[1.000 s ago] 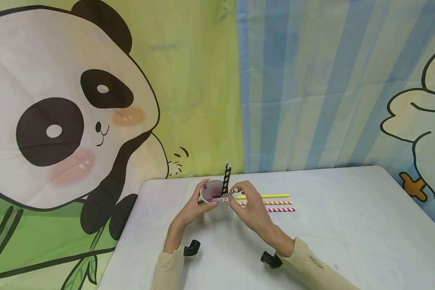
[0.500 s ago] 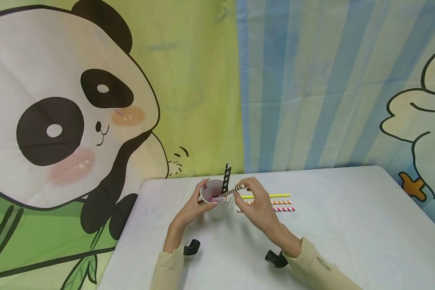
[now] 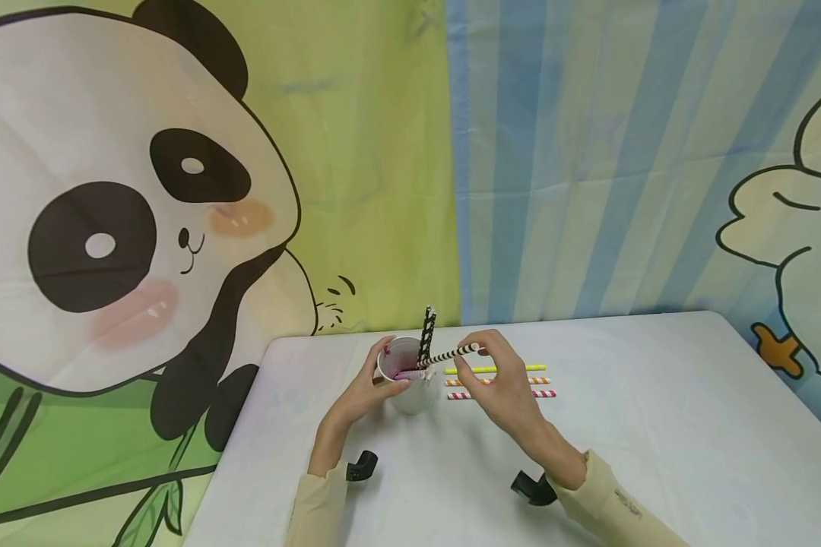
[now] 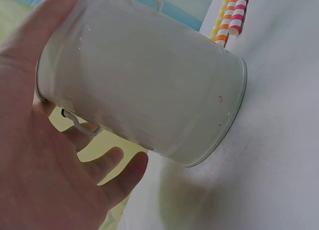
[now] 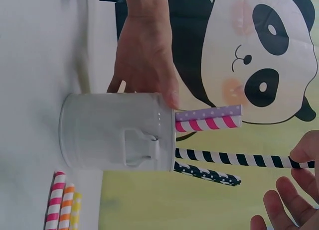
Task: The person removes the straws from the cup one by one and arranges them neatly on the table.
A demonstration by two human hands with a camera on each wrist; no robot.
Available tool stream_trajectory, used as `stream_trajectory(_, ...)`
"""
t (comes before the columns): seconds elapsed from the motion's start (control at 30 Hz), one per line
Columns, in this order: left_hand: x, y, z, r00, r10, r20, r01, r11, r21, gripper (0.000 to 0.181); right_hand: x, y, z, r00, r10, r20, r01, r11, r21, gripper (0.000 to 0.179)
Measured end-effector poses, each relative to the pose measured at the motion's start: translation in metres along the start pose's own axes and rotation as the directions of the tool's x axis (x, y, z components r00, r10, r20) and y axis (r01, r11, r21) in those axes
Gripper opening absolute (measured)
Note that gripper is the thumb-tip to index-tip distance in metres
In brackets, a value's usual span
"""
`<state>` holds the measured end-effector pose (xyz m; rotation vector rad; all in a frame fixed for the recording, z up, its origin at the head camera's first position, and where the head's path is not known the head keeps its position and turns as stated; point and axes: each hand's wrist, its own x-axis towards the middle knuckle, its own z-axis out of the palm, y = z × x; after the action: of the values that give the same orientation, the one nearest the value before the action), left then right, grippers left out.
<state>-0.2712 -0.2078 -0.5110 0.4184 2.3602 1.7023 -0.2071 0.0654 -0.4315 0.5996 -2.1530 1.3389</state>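
A white metal bucket (image 3: 410, 399) with small side handles stands on the table. My left hand (image 3: 366, 391) grips it near the rim, thumb on the near side. Between thumb and fingertips, my right hand (image 3: 502, 387) pinches the upper end of a black-and-white striped paper straw (image 5: 234, 159). That straw slants out over the bucket's right rim, its lower end hidden inside. Black dotted straws (image 3: 427, 334) lean at the back of the bucket. In the right wrist view, a lilac dotted straw (image 5: 209, 113) and a pink-striped straw (image 5: 209, 124) also stick out.
Right of the bucket, a yellow straw (image 3: 535, 368), an orange-striped straw (image 3: 540, 380) and a pink-striped straw (image 3: 543, 393) lie side by side on the white table (image 3: 657, 425). A printed panda curtain (image 3: 356, 190) hangs behind. Black fittings (image 3: 362, 466) sit at the cuffs.
My right hand has moved right and slightly up, drawing the black-and-white straw further out of the bucket. The left hand and the bucket have stayed in place.
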Motion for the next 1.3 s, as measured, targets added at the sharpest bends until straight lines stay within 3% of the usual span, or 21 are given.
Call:
stream_trajectory(0.83,-0.001,0.001,-0.001,1.000,-0.002,0.001,0.002,1.000,0.001,0.090,0.002,-0.017,-0.022,0.998,-0.052,-0.046,0.055,0.996,0.071,0.024)
stream_trajectory(1.07,0.000,0.000,-0.001,1.000,-0.009,-0.003,0.009,1.000,0.001,0.091,0.001,-0.010,-0.020,0.995,-0.096,0.035,0.096,0.995,0.020,0.027)
stream_trajectory(1.3,-0.001,0.001,0.000,1.000,-0.004,-0.003,0.004,1.000,0.001,0.092,-0.001,-0.007,-0.017,0.977,-0.160,0.143,0.173,0.982,-0.081,0.020)
